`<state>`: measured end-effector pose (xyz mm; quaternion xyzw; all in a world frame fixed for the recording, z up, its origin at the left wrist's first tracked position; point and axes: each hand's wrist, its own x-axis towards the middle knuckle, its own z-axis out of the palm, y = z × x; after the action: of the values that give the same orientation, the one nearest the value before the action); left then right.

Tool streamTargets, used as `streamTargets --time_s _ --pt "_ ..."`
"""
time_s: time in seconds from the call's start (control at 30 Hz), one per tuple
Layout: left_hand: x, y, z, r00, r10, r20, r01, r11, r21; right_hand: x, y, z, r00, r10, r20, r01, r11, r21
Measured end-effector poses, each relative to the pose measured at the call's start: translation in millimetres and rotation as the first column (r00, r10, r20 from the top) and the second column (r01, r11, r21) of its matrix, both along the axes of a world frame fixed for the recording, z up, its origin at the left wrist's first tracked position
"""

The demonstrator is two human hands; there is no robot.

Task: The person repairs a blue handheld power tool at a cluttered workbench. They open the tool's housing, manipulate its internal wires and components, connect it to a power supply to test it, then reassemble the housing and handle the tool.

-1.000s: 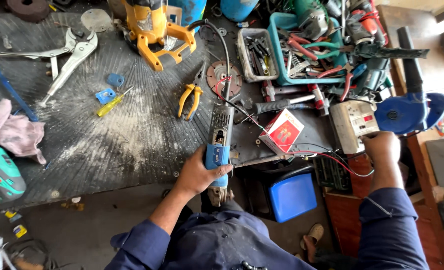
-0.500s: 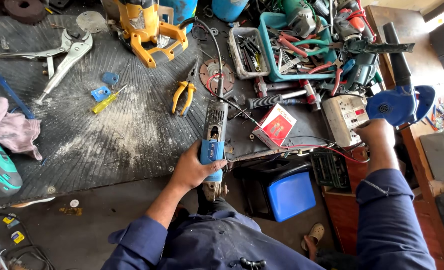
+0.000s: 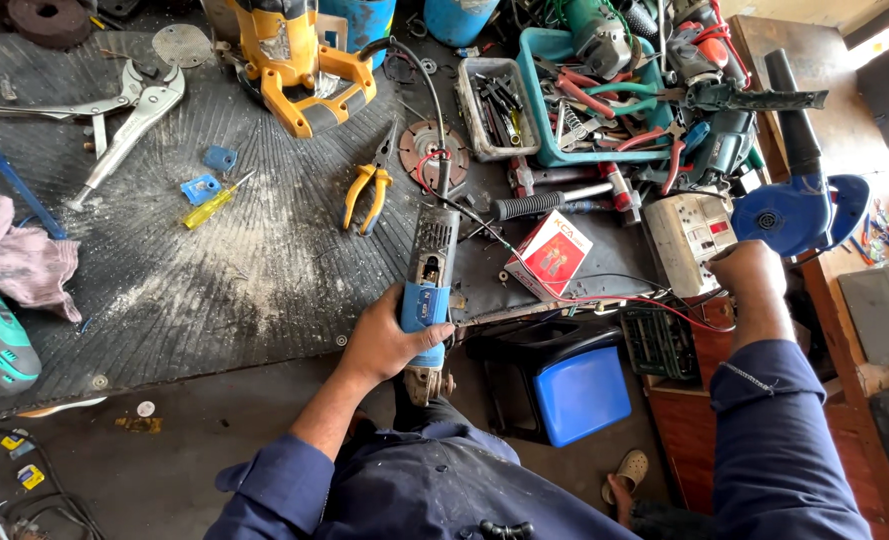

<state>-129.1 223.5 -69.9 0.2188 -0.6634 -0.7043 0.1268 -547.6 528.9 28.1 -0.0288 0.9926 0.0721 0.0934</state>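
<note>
- Our left hand (image 3: 389, 340) is wrapped firmly around the blue and grey angle grinder (image 3: 427, 300), gripping its blue middle section at the near edge of the dark ribbed rubber mat (image 3: 214, 260).
- The grinder lies lengthwise, pointing away from us; its grey rear end reaches up the mat, and a black cable (image 3: 419, 80) runs from it toward the far side.
- The grinder's metal head juts out just below our left hand, over our dark blue work clothes (image 3: 414, 490).
- Our right hand (image 3: 749, 275) is well apart from the grinder, off to the right, resting against the cream-coloured box-shaped power socket unit (image 3: 689, 240). Its fingers are hidden, so we cannot tell whether it grips anything.
- Between the two hands lies a small red and white cardboard box (image 3: 554, 255), with thin red and black wires (image 3: 604, 300) crossing beside it.
- Beyond the grinder lie yellow-handled pliers (image 3: 367, 190) and a round grinding disc (image 3: 434, 145).
- A blue handheld blower (image 3: 799, 200) sits just past our right hand.
</note>
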Motion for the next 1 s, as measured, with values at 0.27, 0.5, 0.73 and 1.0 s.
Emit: streamTargets --time_s 0.27,0.5,0.73,1.0 --pt "0.0 -0.6 2.2 1.0 -0.006 -0.014 0.006 1.0 0.025 -1.1 4.2 -4.7 1.0 0.006 0.0 -0.006 1.0 -0.014" --pt "-0.3 -0.6 2.0 1.0 -0.002 0.017 0.002 0.999 -0.042 -3.2 3.7 -5.2 1.0 0.019 0.01 -0.019 1.0 -0.009" --pt "-1.2 1.0 1.5 1.0 -0.01 0.03 0.011 1.0 -0.026 -2.2 3.2 -4.7 1.0 -0.005 0.009 0.005 1.0 -0.018" --pt "-1.9 1.3 -1.0 0.999 -0.011 0.051 0.014 0.999 -0.051 -1.9 3.1 -4.4 1.0 -0.023 0.008 0.023 0.999 -0.031"
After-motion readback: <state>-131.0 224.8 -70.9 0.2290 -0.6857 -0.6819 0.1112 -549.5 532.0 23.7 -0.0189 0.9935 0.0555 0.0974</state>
